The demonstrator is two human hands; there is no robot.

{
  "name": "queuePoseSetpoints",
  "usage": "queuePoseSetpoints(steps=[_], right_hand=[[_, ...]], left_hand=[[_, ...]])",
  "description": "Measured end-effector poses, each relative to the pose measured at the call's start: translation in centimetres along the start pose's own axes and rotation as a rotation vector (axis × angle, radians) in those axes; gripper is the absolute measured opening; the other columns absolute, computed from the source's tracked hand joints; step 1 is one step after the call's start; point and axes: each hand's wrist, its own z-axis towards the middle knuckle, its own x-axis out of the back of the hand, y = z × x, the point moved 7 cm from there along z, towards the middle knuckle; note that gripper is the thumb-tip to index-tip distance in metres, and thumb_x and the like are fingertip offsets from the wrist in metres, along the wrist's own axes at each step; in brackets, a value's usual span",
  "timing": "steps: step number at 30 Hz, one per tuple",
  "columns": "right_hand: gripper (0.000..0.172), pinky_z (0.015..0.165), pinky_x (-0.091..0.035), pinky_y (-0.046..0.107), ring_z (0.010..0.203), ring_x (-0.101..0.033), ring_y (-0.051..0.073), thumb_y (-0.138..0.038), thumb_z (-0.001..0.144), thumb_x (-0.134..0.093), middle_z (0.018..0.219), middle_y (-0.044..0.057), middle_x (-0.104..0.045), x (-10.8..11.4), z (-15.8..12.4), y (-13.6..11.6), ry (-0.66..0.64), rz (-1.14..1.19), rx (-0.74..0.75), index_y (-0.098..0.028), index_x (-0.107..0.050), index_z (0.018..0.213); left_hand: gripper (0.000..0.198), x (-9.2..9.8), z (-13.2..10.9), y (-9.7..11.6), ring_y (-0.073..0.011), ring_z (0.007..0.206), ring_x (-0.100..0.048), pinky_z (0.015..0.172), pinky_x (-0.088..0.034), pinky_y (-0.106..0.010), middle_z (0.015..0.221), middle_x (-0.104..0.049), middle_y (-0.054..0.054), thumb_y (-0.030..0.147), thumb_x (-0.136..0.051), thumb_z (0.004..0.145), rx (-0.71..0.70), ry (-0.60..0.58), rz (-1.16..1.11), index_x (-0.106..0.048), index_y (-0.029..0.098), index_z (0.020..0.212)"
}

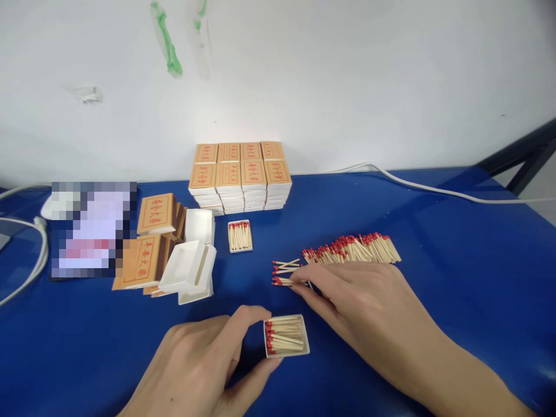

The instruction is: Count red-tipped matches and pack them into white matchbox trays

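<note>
Between the thumb and index finger of my left hand (208, 359) is a white matchbox tray (306, 341), gripped by its edges. Red-headed matches (284, 335) lie side by side in it, heads to the left. My right hand (365, 307) is closed in a pinch on a few matches (280, 281), just above the tray and to its right. A couple of loose matches (286, 266) lie crossed by its fingertips. Behind that hand spreads a long pile of matches (356, 249). Another tray (240, 250), filled with upright-pointing matches, rests on the blue table (347, 382).
Stacked matchboxes (240, 179) stand against the white wall (347, 87). To the left are orange matchbox sleeves (145, 255) and white trays (185, 266), loosely piled. A blurred-out phone (95, 231) lies at far left. White cables (403, 184) run along the table's back.
</note>
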Motion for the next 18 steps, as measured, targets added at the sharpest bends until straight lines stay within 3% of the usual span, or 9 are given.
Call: queuePoseSetpoints(steps=[11, 18], right_hand=[[0.020, 0.058, -0.042, 0.030, 0.063, -0.069, 0.018, -0.010, 0.110, -0.052, 0.077, 0.004, -0.075, -0.4, -0.7, -1.0, -0.058, -0.078, 0.098, -0.020, -0.068, 0.107], [0.016, 0.058, -0.043, 0.029, 0.056, -0.060, 0.015, -0.014, 0.111, -0.053, 0.076, 0.000, -0.073, 0.9, -0.9, -1.5, -0.019, 0.023, 0.093, -0.023, -0.066, 0.109]], left_hand=[[0.020, -0.2, -0.1, -0.1, -0.0096, 0.042, -0.045, 0.042, -0.041, -0.021, 0.065, -0.039, 0.013, 0.039, -0.067, 0.111, 0.017, -0.009, -0.010, -0.061, 0.028, 0.126], [0.025, -0.1, 0.0, -0.2, -0.0096, 0.041, -0.044, 0.041, -0.040, -0.022, 0.064, -0.041, 0.014, 0.038, -0.068, 0.110, 0.043, -0.003, -0.034, -0.060, 0.028, 0.131]])
